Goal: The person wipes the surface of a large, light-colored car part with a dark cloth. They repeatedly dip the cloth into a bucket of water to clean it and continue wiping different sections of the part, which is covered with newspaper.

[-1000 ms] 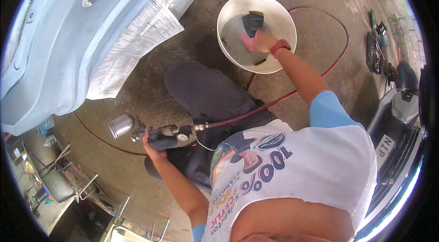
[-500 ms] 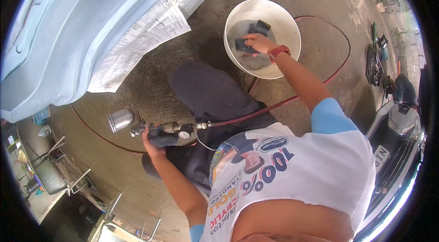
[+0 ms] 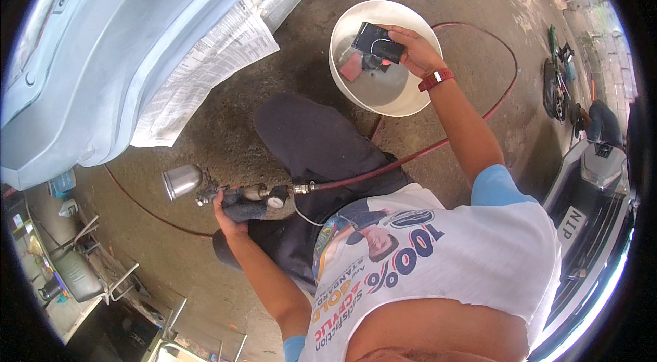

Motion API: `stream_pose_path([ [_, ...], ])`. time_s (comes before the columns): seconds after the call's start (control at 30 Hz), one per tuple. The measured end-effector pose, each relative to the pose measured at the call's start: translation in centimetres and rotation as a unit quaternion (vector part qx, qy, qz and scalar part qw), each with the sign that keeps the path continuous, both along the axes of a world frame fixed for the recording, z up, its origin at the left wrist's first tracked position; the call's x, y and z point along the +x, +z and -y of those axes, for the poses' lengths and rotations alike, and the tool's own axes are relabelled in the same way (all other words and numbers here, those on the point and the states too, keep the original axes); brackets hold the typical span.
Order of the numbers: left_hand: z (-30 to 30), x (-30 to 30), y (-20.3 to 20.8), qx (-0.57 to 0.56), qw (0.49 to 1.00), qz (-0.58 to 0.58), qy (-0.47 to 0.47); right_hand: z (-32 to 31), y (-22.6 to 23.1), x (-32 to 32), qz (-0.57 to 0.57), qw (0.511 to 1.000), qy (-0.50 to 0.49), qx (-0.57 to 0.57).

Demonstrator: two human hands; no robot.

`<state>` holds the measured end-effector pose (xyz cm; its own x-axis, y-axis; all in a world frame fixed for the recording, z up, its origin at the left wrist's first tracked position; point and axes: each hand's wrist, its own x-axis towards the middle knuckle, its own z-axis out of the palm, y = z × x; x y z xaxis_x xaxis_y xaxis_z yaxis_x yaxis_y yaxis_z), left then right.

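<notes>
Over the white bucket point(image 3: 340, 78), my right hand point(image 3: 419, 53) grips a wet, shiny black sheet that looks like sandpaper point(image 3: 376, 42). Cloudy grey water lies in the bucket, with a reddish-pink piece point(image 3: 352, 67) and other dark pieces in it. My left hand point(image 3: 231, 215) is closed around a spray gun point(image 3: 233, 195) beside my bent knee. The gun carries a metal cup point(image 3: 182, 182) and a round gauge point(image 3: 277, 196). A dark grey pad or cloth point(image 3: 246, 209) is at the same hand; how it is held cannot be made out.
A dark red hose point(image 3: 393, 165) runs from the gun across my lap and loops behind the bucket. Newspaper point(image 3: 212, 64) edges a pale blue car panel point(image 3: 130, 33) at left. A car front point(image 3: 582, 211) stands at right; tools point(image 3: 558, 81) lie at far right.
My right hand has risen out of the water with the black sheet, uncovering the reddish-pink piece. My left hand and the spray gun stay in place.
</notes>
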<state>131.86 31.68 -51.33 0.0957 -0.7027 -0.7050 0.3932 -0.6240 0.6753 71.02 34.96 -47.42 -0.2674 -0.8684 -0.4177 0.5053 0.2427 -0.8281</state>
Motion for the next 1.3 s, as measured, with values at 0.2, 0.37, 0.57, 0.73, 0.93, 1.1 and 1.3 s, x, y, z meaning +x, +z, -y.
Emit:
stream_pose_path([
  [0.2, -0.3, 0.8, -0.6, 0.004, 1.000, 0.008, 0.007, -0.3, -0.6, 0.0, -0.099, 0.993, -0.049, 0.050],
  [0.37, -0.4, 0.6, -0.3, 0.010, 1.000, 0.011, 0.018, -0.2, -1.2, -0.4, -0.185, 0.980, -0.072, -0.013],
  [0.57, -0.7, 0.9, -0.3, 0.027, 0.999, 0.028, 0.021, 0.5, 1.0, 1.5, -0.286, 0.948, -0.089, -0.108],
  [0.73, -0.8, 1.4, -0.5, 0.021, 1.000, 0.018, 0.010, 0.4, 2.2, 1.1, -0.319, 0.932, -0.082, -0.151],
  [0.93, -0.7, 1.2, -0.5, 0.013, 1.000, 0.003, 0.019, 0.2, 3.8, 0.3, -0.375, 0.901, -0.061, -0.211],
  [1.1, -0.7, 1.2, -0.7, 0.005, 1.000, -0.002, 0.011, -0.1, 5.7, 0.5, -0.346, 0.901, -0.074, -0.249],
  [1.3, -0.8, 1.1, -0.9, 0.010, 1.000, -0.006, 0.008, -0.6, 8.0, 0.9, -0.332, 0.917, -0.103, -0.197],
])
